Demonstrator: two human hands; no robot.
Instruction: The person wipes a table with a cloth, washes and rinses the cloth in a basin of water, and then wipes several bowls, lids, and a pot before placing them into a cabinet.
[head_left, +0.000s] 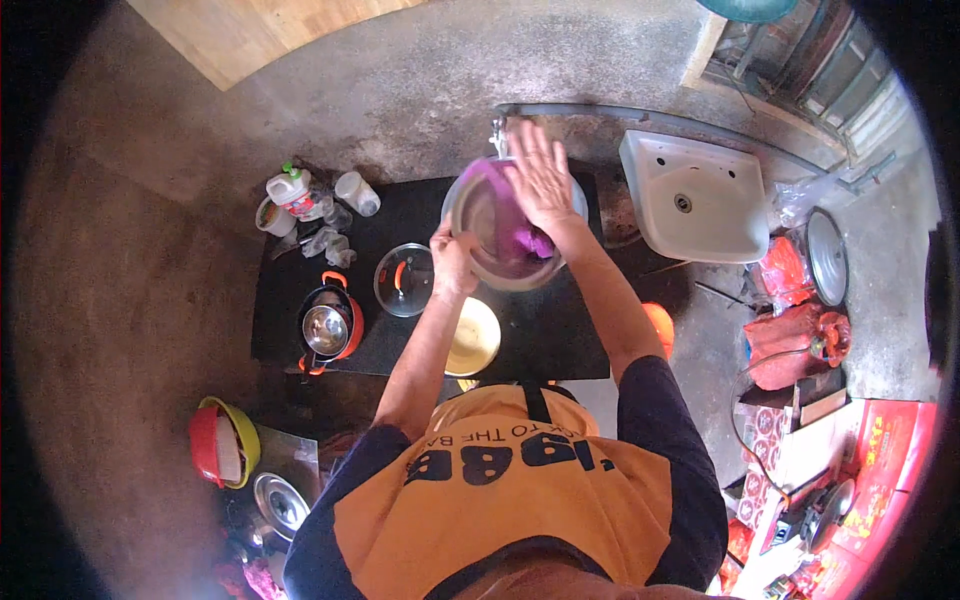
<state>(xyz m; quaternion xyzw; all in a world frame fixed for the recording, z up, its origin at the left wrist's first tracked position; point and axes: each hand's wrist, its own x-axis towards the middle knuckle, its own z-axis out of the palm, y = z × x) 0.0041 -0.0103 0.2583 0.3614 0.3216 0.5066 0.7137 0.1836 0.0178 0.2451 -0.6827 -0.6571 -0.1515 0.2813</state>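
My left hand (454, 259) grips the near-left rim of a round metal-looking basin (487, 217), which is tilted and blurred. Over its far right side is my right hand (541, 176), fingers extended and somewhat apart, with nothing visible in it. A bright purple cloth-like thing (534, 241) shows in the basin by my right wrist; a purple streak runs along the basin's inside. Behind the basin, the pale rim of another vessel (579, 201) is partly visible. A tap (496, 139) on the wall stands just beyond my right fingertips.
On the black tabletop (397, 349) are a cream bowl (474, 337), a glass lid (403, 281), an orange-handled pot (352, 326) and several containers (289, 191). A white washbasin (697, 199) is at right. Stacked red boxes (877, 457) stand at lower right.
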